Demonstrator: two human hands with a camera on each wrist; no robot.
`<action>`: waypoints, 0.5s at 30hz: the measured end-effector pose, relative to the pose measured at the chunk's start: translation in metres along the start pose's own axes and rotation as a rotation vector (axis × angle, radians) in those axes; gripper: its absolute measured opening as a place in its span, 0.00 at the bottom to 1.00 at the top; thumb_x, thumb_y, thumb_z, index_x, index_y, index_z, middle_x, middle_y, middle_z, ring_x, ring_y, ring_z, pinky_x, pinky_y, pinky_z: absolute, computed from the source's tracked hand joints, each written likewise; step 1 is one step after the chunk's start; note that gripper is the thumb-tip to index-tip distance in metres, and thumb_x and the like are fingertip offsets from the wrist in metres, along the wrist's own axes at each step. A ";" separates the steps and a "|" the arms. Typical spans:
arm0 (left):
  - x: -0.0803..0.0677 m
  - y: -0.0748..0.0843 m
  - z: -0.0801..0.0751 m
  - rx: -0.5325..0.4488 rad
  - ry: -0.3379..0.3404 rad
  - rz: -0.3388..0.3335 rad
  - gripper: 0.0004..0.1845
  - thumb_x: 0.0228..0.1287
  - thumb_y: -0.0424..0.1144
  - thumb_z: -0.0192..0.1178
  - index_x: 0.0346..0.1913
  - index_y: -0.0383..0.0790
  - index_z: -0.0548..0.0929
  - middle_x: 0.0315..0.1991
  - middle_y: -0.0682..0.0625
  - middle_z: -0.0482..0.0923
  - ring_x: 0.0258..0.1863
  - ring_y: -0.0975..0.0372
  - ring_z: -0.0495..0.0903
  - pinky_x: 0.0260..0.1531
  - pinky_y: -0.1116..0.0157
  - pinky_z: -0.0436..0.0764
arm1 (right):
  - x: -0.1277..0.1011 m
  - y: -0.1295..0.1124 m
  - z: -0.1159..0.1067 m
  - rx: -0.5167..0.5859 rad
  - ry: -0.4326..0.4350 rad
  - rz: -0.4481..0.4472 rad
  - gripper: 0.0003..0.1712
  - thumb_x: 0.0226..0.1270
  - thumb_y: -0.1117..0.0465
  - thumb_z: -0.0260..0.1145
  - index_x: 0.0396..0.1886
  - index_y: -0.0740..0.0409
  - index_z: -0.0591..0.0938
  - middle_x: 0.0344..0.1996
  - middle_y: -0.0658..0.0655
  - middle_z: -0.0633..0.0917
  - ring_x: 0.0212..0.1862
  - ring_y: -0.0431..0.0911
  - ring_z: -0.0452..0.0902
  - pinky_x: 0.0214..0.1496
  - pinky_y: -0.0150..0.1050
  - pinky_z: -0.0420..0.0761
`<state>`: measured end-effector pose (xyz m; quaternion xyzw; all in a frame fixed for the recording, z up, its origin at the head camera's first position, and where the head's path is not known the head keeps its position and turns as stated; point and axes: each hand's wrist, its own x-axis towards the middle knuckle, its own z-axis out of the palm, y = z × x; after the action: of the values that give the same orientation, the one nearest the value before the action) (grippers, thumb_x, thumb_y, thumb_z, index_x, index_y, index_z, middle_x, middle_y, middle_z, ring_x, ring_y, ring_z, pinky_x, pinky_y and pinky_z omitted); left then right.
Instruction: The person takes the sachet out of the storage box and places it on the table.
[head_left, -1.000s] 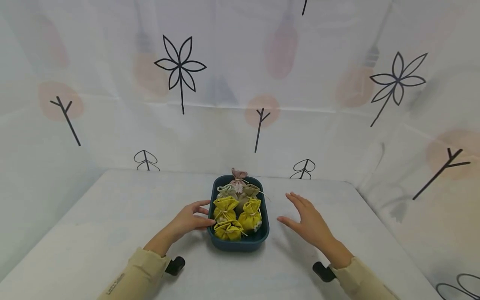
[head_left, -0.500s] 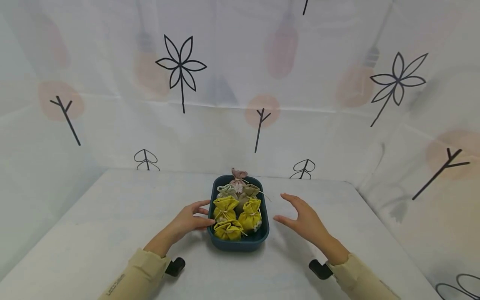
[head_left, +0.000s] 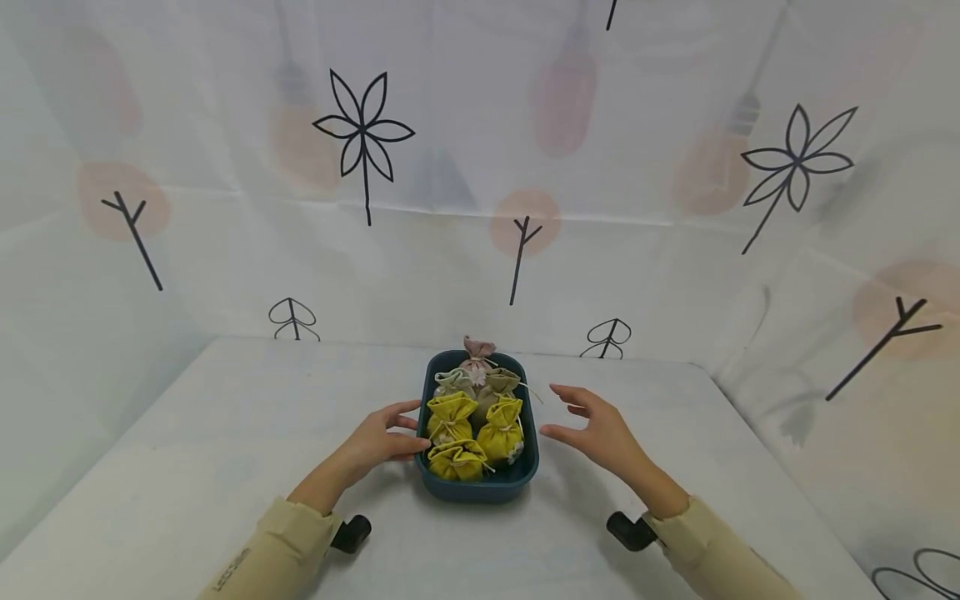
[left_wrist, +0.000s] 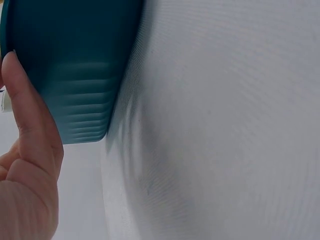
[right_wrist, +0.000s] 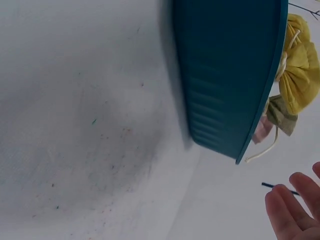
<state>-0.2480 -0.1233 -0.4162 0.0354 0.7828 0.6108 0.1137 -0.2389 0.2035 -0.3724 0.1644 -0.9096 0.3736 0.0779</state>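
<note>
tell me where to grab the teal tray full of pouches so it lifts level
Probably by its two long sides, one of the hands on each. The teal tray is oblong with rounded walls; the left hand already touches its left wall, the right hand hovers open beside the right wall. The pouches pile above the rim, so a top grip is blocked.

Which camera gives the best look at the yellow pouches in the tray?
The head view: three yellow pouches sit in the teal tray. The right wrist view catches one past the rim; the left wrist view shows only the tray wall.
</note>
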 end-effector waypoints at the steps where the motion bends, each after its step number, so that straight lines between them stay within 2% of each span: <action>1: 0.000 0.000 0.000 0.000 -0.002 -0.001 0.40 0.50 0.37 0.71 0.67 0.43 0.66 0.49 0.43 0.73 0.34 0.59 0.79 0.35 0.62 0.81 | 0.001 0.000 0.000 0.012 -0.006 0.000 0.39 0.52 0.51 0.74 0.63 0.59 0.71 0.59 0.63 0.73 0.56 0.60 0.72 0.51 0.50 0.76; 11: 0.002 -0.003 -0.002 -0.022 -0.016 0.006 0.41 0.49 0.39 0.72 0.67 0.44 0.65 0.49 0.42 0.72 0.35 0.58 0.80 0.36 0.62 0.81 | 0.007 -0.008 0.003 0.140 -0.085 -0.030 0.35 0.54 0.52 0.72 0.60 0.60 0.73 0.56 0.63 0.76 0.54 0.59 0.73 0.52 0.48 0.75; 15: 0.002 -0.002 -0.002 -0.020 -0.017 0.006 0.41 0.49 0.39 0.72 0.68 0.44 0.65 0.50 0.42 0.72 0.35 0.58 0.80 0.36 0.62 0.81 | 0.011 -0.011 0.003 0.210 -0.138 0.000 0.34 0.56 0.53 0.71 0.60 0.62 0.73 0.56 0.64 0.75 0.55 0.59 0.73 0.52 0.48 0.76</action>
<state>-0.2505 -0.1254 -0.4177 0.0415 0.7755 0.6187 0.1188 -0.2458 0.1917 -0.3643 0.1969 -0.8687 0.4544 -0.0026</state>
